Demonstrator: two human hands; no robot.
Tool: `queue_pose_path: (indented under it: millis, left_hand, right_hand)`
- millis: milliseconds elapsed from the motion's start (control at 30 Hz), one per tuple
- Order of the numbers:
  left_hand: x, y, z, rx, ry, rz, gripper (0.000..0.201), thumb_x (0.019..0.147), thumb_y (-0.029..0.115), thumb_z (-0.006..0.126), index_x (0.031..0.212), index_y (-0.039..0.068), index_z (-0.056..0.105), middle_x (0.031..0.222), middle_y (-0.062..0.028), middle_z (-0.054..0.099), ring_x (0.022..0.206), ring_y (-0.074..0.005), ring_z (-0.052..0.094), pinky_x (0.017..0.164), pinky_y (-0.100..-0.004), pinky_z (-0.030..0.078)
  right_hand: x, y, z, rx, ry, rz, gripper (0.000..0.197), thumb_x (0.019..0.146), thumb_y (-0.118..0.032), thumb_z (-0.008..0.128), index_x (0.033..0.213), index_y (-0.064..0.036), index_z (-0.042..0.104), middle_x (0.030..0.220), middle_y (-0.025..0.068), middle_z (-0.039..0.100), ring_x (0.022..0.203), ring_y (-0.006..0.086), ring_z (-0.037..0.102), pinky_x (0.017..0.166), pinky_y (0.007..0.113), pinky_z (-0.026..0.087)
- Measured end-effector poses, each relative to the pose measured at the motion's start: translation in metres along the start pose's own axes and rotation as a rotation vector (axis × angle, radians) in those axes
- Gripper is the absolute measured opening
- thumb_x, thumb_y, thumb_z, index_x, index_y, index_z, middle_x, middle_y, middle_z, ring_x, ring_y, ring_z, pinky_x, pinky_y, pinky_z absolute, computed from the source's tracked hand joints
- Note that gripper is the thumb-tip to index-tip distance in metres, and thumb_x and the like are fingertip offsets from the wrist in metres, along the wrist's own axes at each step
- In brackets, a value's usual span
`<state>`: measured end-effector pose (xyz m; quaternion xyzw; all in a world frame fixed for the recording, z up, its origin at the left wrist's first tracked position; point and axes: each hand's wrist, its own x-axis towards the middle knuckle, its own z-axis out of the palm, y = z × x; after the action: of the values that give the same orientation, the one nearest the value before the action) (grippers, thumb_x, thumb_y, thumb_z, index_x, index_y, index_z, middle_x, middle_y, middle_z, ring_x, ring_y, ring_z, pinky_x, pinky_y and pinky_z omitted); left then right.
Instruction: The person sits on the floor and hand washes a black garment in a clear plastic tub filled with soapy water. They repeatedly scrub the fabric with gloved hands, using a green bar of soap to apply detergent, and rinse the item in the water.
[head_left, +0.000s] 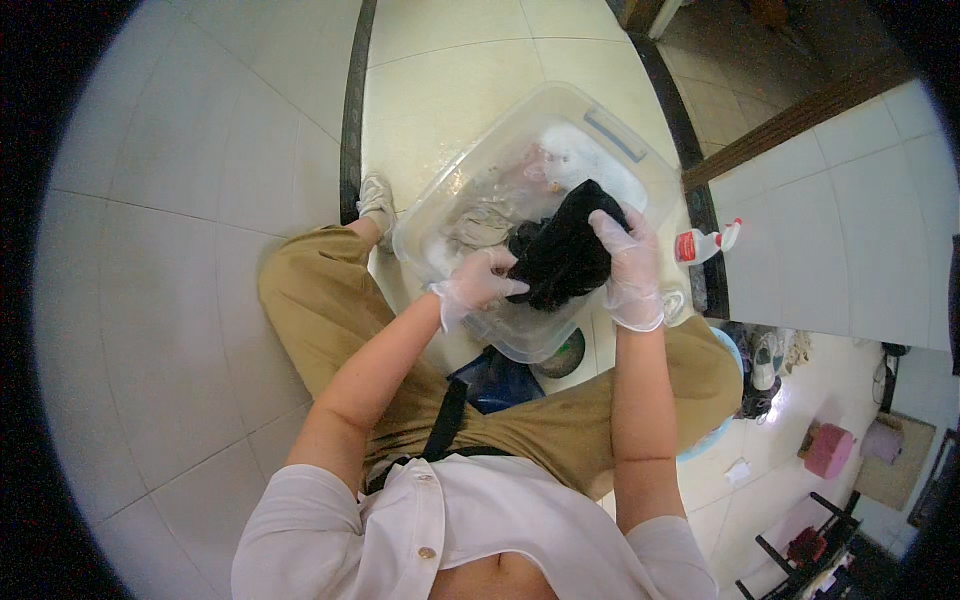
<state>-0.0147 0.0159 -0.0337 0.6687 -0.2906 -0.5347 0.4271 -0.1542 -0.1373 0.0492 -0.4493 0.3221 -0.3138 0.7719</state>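
A bunched black cloth item (562, 252), its exact kind unclear, is held up over a clear plastic tub (548, 103). My left hand (482, 283), in a see-through glove, pinches the cloth's lower left edge. The right hand (632, 258), gloved likewise, grips its upper right side with the thumb on top. Inside the tub lies soapy water with white suds (578, 165) toward the far right. A pale cloth (482, 226) sits in the water left of the black one, and something pinkish (535, 165) shows farther back.
A white spray bottle (704, 245) with a red label stands right of the tub. Between my legs are a dark blue object (500, 384) and a dark round one (562, 356). Several shoes (766, 362), a light blue basin (712, 442) and a pink stool (829, 450) are at the right.
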Motion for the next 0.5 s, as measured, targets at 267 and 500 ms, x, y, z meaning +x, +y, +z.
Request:
queue_pose_path:
  millis: [267, 500]
  left_hand:
    - [0.007, 0.000, -0.023, 0.126, 0.153, 0.178, 0.027, 0.076, 0.021, 0.069, 0.092, 0.003, 0.058, 0.078, -0.0017, 0.055, 0.075, -0.0110, 0.051, 0.070, -0.0257, 0.043]
    - [0.016, -0.023, -0.022, 0.382, 0.104, 0.183, 0.038, 0.073, 0.020, 0.071, 0.107, 0.008, 0.059, 0.096, -0.0084, 0.061, 0.096, -0.0193, 0.056, 0.083, -0.0306, 0.044]
  right_hand:
    - [0.018, -0.007, -0.031, -0.012, 0.248, -0.155, 0.023, 0.081, -0.010, 0.065, 0.101, 0.0007, 0.061, 0.092, 0.0036, 0.062, 0.080, 0.0121, 0.057, 0.074, 0.024, 0.045]
    - [0.009, -0.018, -0.034, 0.111, 0.203, -0.222, 0.020, 0.085, -0.011, 0.058, 0.104, -0.0024, 0.058, 0.094, 0.0046, 0.061, 0.085, 0.0139, 0.058, 0.077, 0.026, 0.046]
